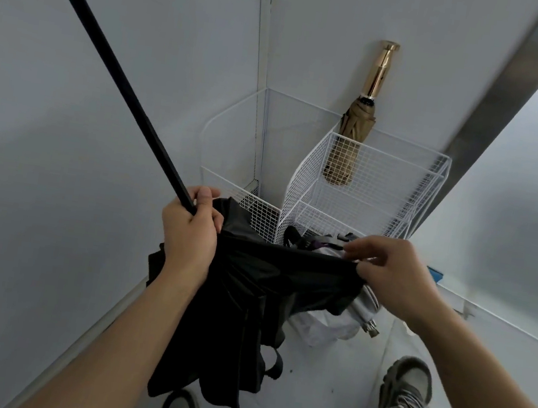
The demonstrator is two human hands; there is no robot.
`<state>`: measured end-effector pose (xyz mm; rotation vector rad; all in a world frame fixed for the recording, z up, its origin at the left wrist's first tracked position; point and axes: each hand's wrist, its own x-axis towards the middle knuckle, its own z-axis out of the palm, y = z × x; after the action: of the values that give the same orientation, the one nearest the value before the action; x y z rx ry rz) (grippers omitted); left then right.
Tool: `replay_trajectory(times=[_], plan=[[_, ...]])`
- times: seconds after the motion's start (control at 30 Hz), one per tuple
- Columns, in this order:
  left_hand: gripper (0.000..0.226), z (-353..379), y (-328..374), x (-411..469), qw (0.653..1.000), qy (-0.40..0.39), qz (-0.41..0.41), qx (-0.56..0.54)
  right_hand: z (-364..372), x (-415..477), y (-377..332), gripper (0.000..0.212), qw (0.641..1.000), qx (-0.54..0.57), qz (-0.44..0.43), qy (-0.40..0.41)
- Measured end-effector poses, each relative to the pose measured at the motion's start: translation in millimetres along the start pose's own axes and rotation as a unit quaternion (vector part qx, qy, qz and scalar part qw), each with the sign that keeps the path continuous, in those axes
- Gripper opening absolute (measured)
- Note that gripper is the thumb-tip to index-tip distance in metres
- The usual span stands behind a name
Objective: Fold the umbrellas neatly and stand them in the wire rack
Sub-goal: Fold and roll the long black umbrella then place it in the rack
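**Grips on the black umbrella (266,290), in front of the wire rack (386,172)**

The left grip (190,227) was curled tight round the thin black shaft (107,67) at the point where it met the fabric. From there the shaft slanted up and away to the upper left, out of view. The right grip (395,277) pinched the edge of the loose black canopy (241,338) between thumb and fingertips and held it out taut to the right, its other fingers loosely spread. Below both grips the rest of the canopy hung in uneven folds, a closure strap dangling near its lower edge.

The black umbrella was outside the wire rack, near its front. The rack, of white mesh, stood in the corner on the floor (319,401). A tan umbrella (349,139), folded, stood upright in the taller right-hand compartment, its gold handle on top and close to the wall (318,38).

A grey umbrella (362,307) lay on the floor beside the rack, partly under the black canopy. Dark straps at the rack's foot could not be made out. Two shoes (408,386) showed at the bottom of the view.
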<state>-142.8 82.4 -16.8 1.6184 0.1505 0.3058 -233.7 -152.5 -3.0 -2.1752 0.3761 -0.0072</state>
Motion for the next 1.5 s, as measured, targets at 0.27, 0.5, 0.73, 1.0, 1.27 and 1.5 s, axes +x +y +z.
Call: replay_trajectory(times=[0.27, 0.5, 0.73, 1.0, 1.27, 1.5], plan=[[0.024, 2, -1, 0, 0.999, 0.026, -0.017, -0.014, 39, -25, -18, 0.033, 0.958, -0.146, -0.246, 0.018], [0.025, -1, -4, 4, 1.000, 0.026, -0.018, 0.001, 33, -8, -3, 0.009, 0.961, -0.133, -0.217, 0.111], [0.025, 0, -5, 7, 0.997, 0.047, -0.056, -0.029, 33, -7, 0, 0.023, 0.975, -0.096, -0.151, 0.132], [0.028, -5, -5, 10, 0.995, 0.073, -0.052, -0.043, 26, -3, 1, 0.006, 0.987, -0.116, -0.058, 0.094], [0.028, -2, -2, 7, 0.993, 0.081, -0.049, -0.064, 54, -31, -24, 0.030, 0.993, 0.018, -0.104, -0.048], [0.029, 2, 0, 1, 0.996, 0.052, -0.042, -0.056, 58, -26, -27, 0.015, 0.968, 0.205, -0.098, -0.104]])
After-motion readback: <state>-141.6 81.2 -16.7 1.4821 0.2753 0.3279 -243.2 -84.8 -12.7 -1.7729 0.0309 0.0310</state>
